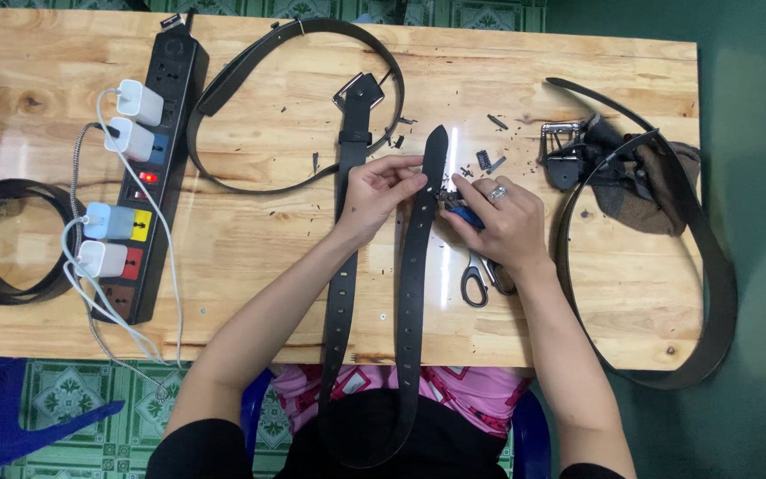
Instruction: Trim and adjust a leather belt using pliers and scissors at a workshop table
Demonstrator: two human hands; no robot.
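A black leather belt [415, 266] lies across the wooden table [250, 222] and loops down into my lap; its pointed tip reaches past my hands. My left hand [379, 192] pinches the belt near its tip. My right hand [500, 222], with a ring on one finger, grips a small blue-handled tool [463, 213] pressed against the belt's edge. The belt's other strand [347, 186] runs up to a metal buckle [362, 89].
Black-handled scissors [476, 282] lie under my right wrist. A black power strip [148, 168] with white chargers sits at the left. Another looped belt [294, 98] lies behind, one more belt [667, 266] with buckles and a brown cloth at right, and a coiled belt [2, 239] at the far left. Leather scraps are scattered about.
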